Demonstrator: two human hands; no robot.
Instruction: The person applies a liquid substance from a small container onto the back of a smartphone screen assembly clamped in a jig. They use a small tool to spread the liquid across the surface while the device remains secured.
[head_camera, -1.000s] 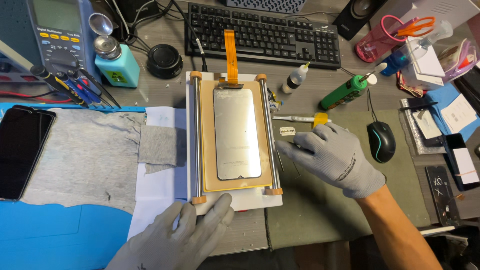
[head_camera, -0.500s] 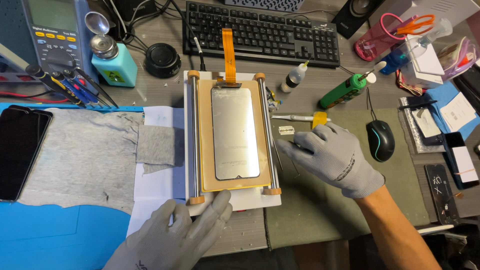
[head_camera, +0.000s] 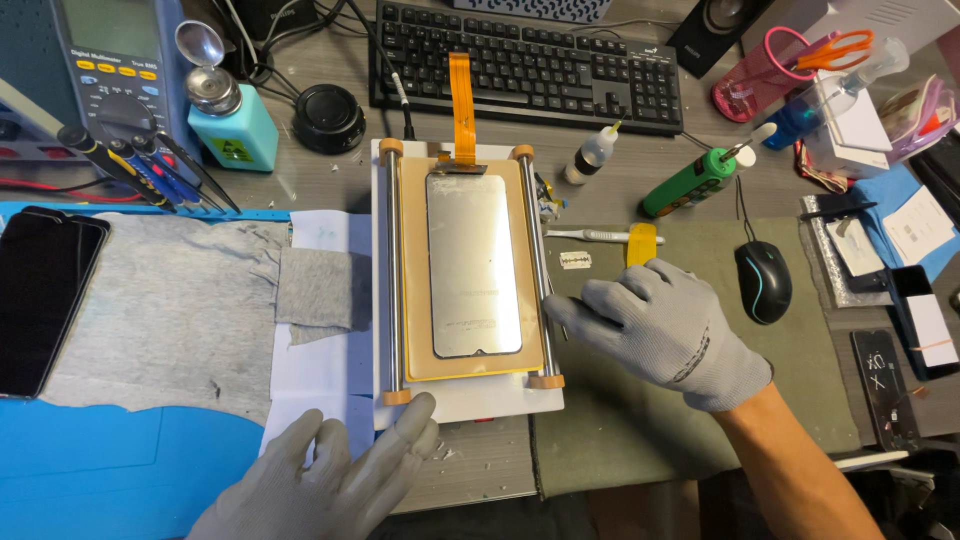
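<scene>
A phone screen panel (head_camera: 472, 265) with an orange flex ribbon (head_camera: 460, 100) lies face up on a tan pad in a white fixture (head_camera: 470, 400) with two metal rails. My right hand (head_camera: 655, 325), in a grey glove, rests on the green mat beside the fixture's right rail, fingertips touching the rail edge. My left hand (head_camera: 325, 480), also gloved, lies flat at the fixture's near left corner, fingers spread and holding nothing.
A grey cloth (head_camera: 170, 310) and a dark phone (head_camera: 45, 295) lie on the blue mat at left. A razor blade (head_camera: 575, 261), yellow-handled tool (head_camera: 620, 238), green bottle (head_camera: 700, 180), mouse (head_camera: 762, 282), keyboard (head_camera: 530, 65), multimeter (head_camera: 115, 50) and teal dispenser (head_camera: 230, 125) surround the fixture.
Both hands stay almost in place. The view has shifted slightly; my left hand has slid a little lower in the frame.
</scene>
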